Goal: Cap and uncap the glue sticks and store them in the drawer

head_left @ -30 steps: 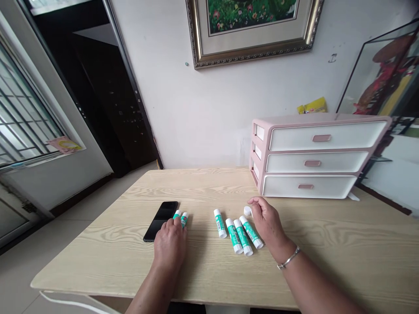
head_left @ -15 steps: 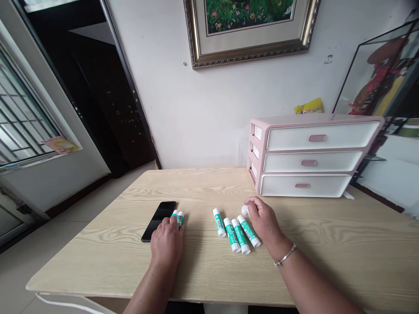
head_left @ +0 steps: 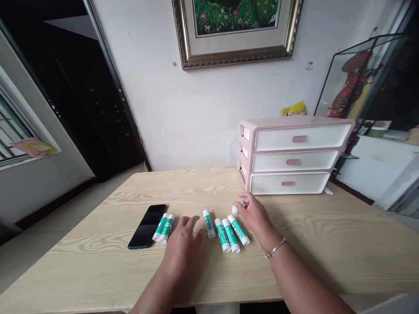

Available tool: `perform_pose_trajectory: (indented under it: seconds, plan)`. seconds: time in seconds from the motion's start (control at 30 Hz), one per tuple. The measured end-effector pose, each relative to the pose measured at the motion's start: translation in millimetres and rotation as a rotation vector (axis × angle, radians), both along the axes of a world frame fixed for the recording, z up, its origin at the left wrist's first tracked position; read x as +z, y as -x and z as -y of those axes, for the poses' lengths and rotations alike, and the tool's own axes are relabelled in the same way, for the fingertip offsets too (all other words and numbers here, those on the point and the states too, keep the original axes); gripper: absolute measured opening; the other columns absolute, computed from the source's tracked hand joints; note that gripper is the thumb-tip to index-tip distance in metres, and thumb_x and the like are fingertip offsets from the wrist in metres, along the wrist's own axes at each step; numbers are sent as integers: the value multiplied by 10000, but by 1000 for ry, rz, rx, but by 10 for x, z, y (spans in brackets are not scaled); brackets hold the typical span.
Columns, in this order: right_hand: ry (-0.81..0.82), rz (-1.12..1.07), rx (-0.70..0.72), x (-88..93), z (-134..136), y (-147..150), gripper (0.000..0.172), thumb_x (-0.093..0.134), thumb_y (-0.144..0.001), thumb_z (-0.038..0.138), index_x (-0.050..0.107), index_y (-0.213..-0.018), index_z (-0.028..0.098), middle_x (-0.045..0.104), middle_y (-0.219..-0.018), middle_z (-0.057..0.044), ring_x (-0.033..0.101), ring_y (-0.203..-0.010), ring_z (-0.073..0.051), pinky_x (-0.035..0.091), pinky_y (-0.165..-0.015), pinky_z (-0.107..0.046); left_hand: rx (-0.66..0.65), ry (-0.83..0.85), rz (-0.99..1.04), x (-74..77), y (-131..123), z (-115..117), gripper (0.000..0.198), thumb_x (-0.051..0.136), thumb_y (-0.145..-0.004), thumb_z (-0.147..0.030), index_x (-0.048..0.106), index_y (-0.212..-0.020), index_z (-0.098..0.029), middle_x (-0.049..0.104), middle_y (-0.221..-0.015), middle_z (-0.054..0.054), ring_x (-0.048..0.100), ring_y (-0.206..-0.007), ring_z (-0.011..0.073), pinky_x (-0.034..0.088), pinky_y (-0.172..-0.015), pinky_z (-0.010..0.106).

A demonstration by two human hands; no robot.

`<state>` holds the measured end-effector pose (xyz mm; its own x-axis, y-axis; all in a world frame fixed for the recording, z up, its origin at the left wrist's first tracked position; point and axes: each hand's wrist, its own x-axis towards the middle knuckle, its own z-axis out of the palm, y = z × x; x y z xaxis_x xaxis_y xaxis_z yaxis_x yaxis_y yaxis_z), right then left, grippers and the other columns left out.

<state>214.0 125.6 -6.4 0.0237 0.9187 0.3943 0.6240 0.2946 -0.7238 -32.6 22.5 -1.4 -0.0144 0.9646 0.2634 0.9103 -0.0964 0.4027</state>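
Observation:
My left hand (head_left: 183,239) is over the table with its thumb and fingers apart, holding nothing. It is between a pair of green-and-white glue sticks (head_left: 164,227) lying side by side and a single glue stick (head_left: 209,223) just beyond its fingertips. My right hand (head_left: 254,213) has its fingers closed around a small white cylindrical piece (head_left: 235,209), like a glue stick's cap or end; the fingers hide part of it. Below that hand lie three more glue sticks (head_left: 230,235), the rightmost slanted away from the other two.
A black phone (head_left: 147,226) lies left of the paired sticks, touching or nearly touching them. At the back right of the wooden table (head_left: 183,185) stands a pink-and-white drawer box (head_left: 291,162). Behind is a wall with a framed picture (head_left: 235,56).
My left hand has left the paired glue sticks by the phone and moved right, its fingers opening. My right hand stays at the white piece, its fingers slightly shifted. The view has turned a little right.

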Motion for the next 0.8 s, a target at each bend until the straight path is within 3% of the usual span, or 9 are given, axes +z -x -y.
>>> perform_pose_trajectory:
  seconds: [0.17, 0.37, 0.57, 0.8]
  plan:
    - [22, 161, 52, 63, 21, -87, 168, 651, -843, 346, 712, -957, 238, 735, -880, -25, 662, -859, -202, 452, -753, -293, -39, 78, -49, 56, -156, -3, 435, 496, -964, -355, 561, -1387, -280, 594, -1323, 111, 645, -1058, 233, 480, -889, 329]
    - [34, 399, 80, 186, 142, -96, 84, 683, -828, 245, 750, -878, 241, 724, -843, -39, 643, -866, -217, 421, -772, -298, -33, 92, -76, 53, -184, -29, 371, 487, -963, -339, 646, -1287, -254, 679, -1165, 99, 610, -1133, 264, 450, -948, 343]
    - [71, 536, 80, 201, 180, -66, 135, 703, -836, 232, 752, -960, 254, 737, -898, -43, 653, -910, -229, 401, -815, -317, -22, 64, -12, 22, -179, -63, 431, 439, -967, -259, 566, -1379, -251, 676, -1202, 95, 634, -1098, 230, 451, -932, 320]
    - [79, 598, 77, 180, 179, -63, 154, 695, -848, 264, 733, -997, 259, 743, -940, -47, 640, -966, -245, 389, -848, -337, -59, 129, 24, 43, -207, -54, 441, 436, -977, -356, 563, -1384, -243, 672, -1239, 100, 653, -1083, 244, 459, -894, 315]
